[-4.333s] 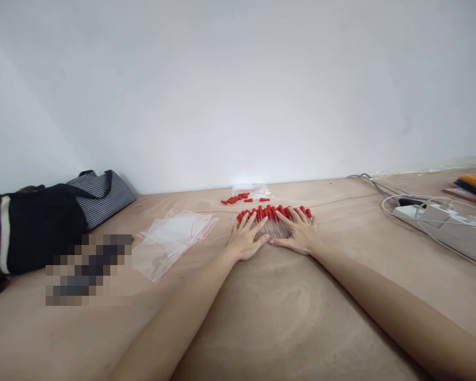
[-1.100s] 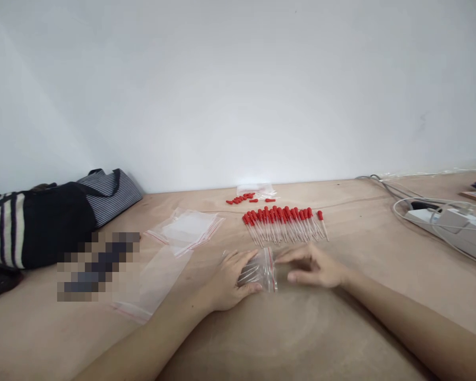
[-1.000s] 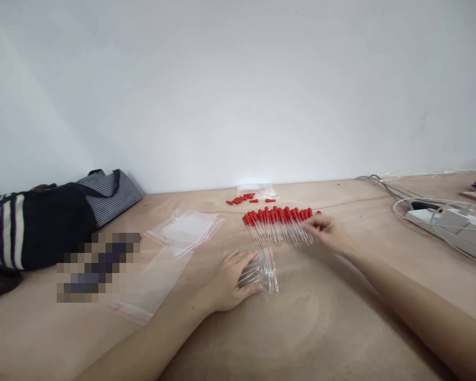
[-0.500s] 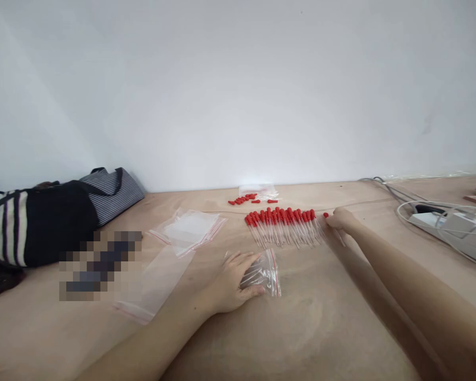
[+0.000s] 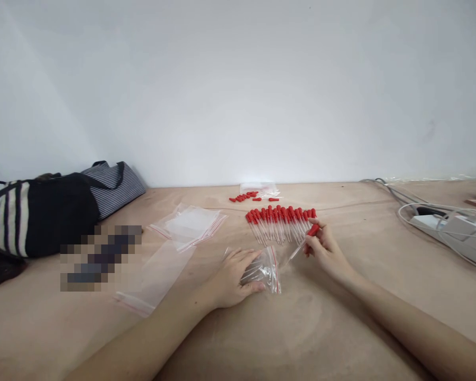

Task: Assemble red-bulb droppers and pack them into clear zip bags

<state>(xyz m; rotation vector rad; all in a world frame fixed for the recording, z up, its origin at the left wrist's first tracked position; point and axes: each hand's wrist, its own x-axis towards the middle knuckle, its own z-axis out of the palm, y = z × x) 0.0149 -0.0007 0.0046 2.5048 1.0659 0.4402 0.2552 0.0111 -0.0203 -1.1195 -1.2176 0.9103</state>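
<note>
Head view. The clear plastic zip bag with a red seal line [image 5: 270, 270] lies flat on the brown counter [image 5: 301, 328], its seal line at the right-hand end and running roughly front to back. The slim clear dropper with a red rubber bulb [image 5: 301, 246] is held to the right of this end. Its long axis slants: bulb at upper right, tip directed down and left toward the seal line. The tip is near the bag but apart from it.

Right hand [image 5: 328, 253]: nearer to the seal end; thumb and fingers are closed in a pinch around the bulb end, leaving the clear stem exposed. Left hand [image 5: 236, 279]: laid palm down over the bag's left part, fingers extended, thumb set apart; it grips nothing. Thin pale lines show beneath it; whether these are stems or folds cannot be determined.

Beyond both hands, the side-by-side row of red-bulbed clear droppers [image 5: 281, 221] lies with bulbs toward the wall [image 5: 238, 95].
</note>
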